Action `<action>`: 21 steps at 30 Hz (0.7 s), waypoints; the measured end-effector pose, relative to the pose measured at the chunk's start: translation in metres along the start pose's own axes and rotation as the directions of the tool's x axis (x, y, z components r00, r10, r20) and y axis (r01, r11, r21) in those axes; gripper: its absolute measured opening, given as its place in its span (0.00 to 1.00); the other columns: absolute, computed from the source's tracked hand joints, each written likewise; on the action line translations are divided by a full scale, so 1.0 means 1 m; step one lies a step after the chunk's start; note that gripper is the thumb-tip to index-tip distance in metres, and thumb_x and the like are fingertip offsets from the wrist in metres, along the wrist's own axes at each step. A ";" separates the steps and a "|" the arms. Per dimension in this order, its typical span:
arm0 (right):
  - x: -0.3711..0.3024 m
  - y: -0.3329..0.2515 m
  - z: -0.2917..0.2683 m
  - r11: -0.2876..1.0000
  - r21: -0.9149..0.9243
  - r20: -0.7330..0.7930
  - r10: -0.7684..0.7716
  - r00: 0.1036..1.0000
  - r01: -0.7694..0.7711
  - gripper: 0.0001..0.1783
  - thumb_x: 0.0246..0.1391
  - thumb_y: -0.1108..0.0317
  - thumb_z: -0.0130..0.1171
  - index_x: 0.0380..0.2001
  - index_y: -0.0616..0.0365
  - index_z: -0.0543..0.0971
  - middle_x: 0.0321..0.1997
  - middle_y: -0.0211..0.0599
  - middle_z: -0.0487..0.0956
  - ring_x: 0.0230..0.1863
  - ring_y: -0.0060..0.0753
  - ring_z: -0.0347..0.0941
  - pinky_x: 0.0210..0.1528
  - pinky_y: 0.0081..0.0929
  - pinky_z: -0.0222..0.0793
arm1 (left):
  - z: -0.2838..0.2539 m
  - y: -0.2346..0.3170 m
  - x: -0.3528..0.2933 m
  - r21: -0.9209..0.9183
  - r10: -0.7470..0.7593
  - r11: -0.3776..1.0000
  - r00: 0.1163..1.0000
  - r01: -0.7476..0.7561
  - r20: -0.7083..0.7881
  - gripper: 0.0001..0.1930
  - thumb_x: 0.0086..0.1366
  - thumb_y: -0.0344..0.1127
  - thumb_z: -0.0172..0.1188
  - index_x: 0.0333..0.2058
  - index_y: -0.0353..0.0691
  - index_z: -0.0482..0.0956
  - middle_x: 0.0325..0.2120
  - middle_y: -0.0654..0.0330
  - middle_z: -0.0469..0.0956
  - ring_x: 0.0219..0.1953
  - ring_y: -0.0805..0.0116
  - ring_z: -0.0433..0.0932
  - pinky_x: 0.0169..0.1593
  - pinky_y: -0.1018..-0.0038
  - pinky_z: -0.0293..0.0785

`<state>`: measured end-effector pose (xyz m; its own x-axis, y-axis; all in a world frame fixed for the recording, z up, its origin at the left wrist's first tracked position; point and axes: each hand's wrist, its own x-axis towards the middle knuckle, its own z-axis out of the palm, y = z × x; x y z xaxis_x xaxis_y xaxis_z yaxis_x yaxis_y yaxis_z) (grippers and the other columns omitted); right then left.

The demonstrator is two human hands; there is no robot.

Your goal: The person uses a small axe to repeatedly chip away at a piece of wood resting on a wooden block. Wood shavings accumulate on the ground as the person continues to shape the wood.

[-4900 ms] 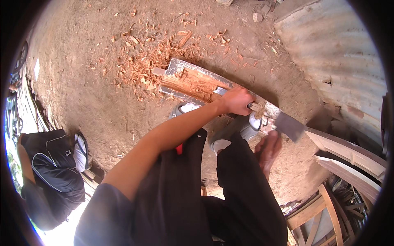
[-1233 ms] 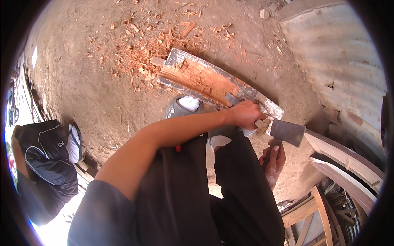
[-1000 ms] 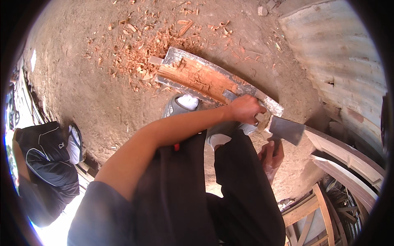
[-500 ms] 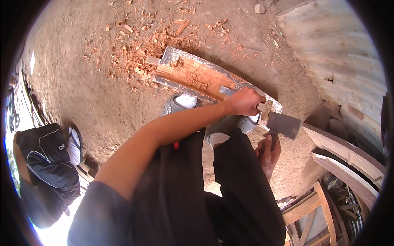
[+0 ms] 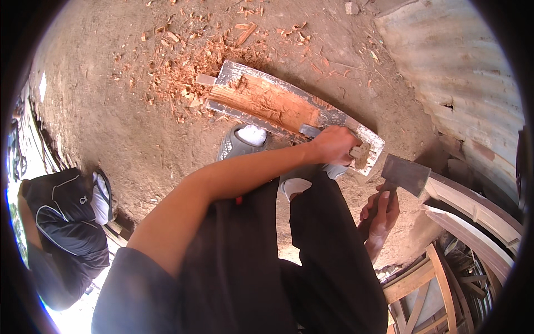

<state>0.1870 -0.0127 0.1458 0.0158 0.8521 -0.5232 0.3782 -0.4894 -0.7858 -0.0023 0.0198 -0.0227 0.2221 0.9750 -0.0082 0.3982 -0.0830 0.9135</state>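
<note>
A long wooden piece [image 5: 261, 100] lies on the ground across the front of my feet, its middle cut into a raw orange hollow and its edges covered with flaking pale paint. My left hand [image 5: 335, 146] is closed round the handle of a chisel [image 5: 309, 131]. The chisel's flat metal blade rests at the right part of the hollow, and its battered handle end sticks out past my fist. Lower to the right, my right hand [image 5: 384, 212] grips a mallet [image 5: 406, 175] by its handle. The mallet's dark, blocky head stands apart from the chisel handle.
Wood shavings [image 5: 189, 72] lie thick round the piece's far left end. A corrugated metal sheet [image 5: 456, 61] borders the right side. Curved wooden frame parts [image 5: 473, 200] and a slatted wooden frame [image 5: 411, 284] stand lower right. Another person in dark clothes [image 5: 67, 217] is at the left.
My right hand has drawn the mallet away to the right and slightly down from the chisel handle. The left hand and chisel have tilted slightly, the blade a little lower.
</note>
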 end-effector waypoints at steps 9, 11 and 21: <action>0.006 0.017 0.015 0.994 -0.087 0.044 0.062 0.997 -0.058 0.17 0.72 0.56 0.53 0.48 0.61 0.72 0.21 0.30 0.69 0.13 0.21 0.63 0.15 0.22 0.58 | -0.003 -0.010 -0.004 0.034 -0.041 0.999 0.999 0.043 -0.032 0.15 0.45 0.39 0.70 0.34 0.41 0.84 0.23 0.48 0.82 0.30 0.45 0.84 0.37 0.53 0.79; 0.005 0.014 0.013 0.999 0.003 -0.009 0.041 0.999 -0.041 0.17 0.72 0.57 0.52 0.48 0.62 0.72 0.21 0.30 0.69 0.13 0.21 0.63 0.15 0.22 0.58 | -0.004 -0.014 -0.002 0.073 -0.013 0.997 0.999 0.017 -0.046 0.15 0.47 0.40 0.69 0.34 0.42 0.85 0.22 0.48 0.82 0.30 0.45 0.84 0.37 0.53 0.80; 0.012 0.001 0.012 0.989 -0.129 0.074 0.080 0.994 -0.070 0.15 0.72 0.58 0.52 0.46 0.61 0.73 0.21 0.30 0.70 0.15 0.20 0.64 0.17 0.22 0.60 | -0.009 -0.010 -0.005 0.032 -0.060 0.998 0.998 0.061 -0.035 0.17 0.44 0.38 0.70 0.35 0.43 0.85 0.24 0.52 0.83 0.31 0.44 0.83 0.36 0.53 0.78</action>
<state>0.1766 -0.0058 0.1348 -0.0221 0.7941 -0.6074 0.4919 -0.5202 -0.6981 -0.0152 0.0179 -0.0283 0.1662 0.9849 -0.0488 0.4394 -0.0297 0.8978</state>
